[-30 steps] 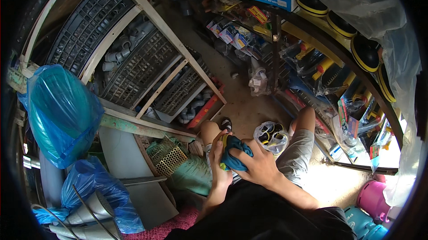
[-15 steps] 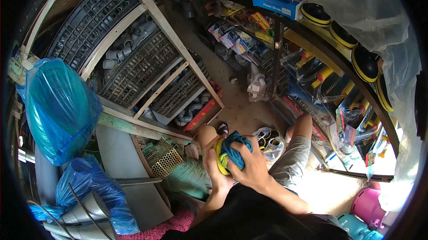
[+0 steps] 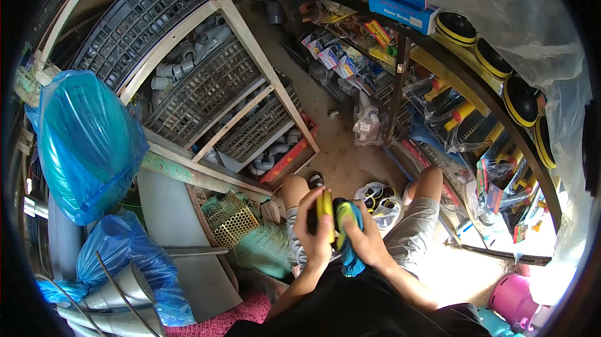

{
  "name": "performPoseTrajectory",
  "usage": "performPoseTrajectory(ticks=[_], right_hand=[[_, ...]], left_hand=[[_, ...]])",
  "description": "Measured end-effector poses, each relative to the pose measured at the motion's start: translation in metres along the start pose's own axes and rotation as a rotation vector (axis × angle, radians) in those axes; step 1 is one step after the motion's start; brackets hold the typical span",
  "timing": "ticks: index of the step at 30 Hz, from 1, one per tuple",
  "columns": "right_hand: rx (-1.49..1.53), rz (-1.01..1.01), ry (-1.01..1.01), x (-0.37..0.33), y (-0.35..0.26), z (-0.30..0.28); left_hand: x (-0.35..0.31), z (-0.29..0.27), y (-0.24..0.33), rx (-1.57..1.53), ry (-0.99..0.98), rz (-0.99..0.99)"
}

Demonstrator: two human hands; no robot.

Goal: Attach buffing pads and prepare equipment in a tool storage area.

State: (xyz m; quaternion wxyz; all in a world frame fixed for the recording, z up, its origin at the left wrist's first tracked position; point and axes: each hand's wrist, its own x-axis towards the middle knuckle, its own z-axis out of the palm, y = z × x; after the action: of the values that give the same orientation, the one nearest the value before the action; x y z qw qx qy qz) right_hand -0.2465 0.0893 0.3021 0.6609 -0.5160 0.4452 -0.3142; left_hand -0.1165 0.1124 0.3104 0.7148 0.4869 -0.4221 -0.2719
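Observation:
Above my lap, my left hand point(image 3: 313, 240) grips a round black thing with a yellow rim point(image 3: 326, 215), turned edge-on. It resembles the black, yellow-rimmed discs on the shelf. My right hand point(image 3: 367, 240) is closed around a bunched blue-teal cloth point(image 3: 353, 266) with a yellow-green part at its top. A narrow gap separates the cloth from the disc. Just beyond my hands, on the floor between my legs, lies a clear plastic bag point(image 3: 392, 213) with several black and yellow round pieces in it.
A rack of black crates point(image 3: 216, 89) with grey pipe fittings stands left. Curving along the right, a shelf point(image 3: 438, 52) bears a blue box point(image 3: 400, 8) and several yellow-rimmed black discs point(image 3: 493, 58). Blue-wrapped bundles point(image 3: 91, 146) are at far left; a pink gas cylinder point(image 3: 513, 296) is lower right.
The cloth and yellow-rimmed disc were pressed together between both hands; now they are apart. The disc has turned edge-on in my left hand, and the cloth hangs lower in my right.

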Motion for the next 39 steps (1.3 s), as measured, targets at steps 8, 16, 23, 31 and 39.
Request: performPoseTrajectory(ticks=[8,16,23,31,39], right_hand=[[-0.624,-0.671,0.283,0.002,-0.018,-0.007],[-0.02,-0.035,0.0,0.016,0.002,-0.022],[-0.02,-0.104,-0.133,-0.007,-0.008,-0.016],[-0.684,-0.717,0.217,-0.017,-0.033,-0.02],[-0.267,-0.519,0.191,-0.015,-0.019,-0.016]], left_hand=[[0.002,0.002,-0.007,-0.527,0.034,-0.67],[-0.007,0.011,0.0,0.447,-0.188,0.246],[0.012,-0.002,-0.005,-0.038,-0.065,0.012],[-0.009,-0.001,0.018,-0.564,-0.037,-0.608],[-0.025,0.013,0.015,0.19,-0.171,0.304]])
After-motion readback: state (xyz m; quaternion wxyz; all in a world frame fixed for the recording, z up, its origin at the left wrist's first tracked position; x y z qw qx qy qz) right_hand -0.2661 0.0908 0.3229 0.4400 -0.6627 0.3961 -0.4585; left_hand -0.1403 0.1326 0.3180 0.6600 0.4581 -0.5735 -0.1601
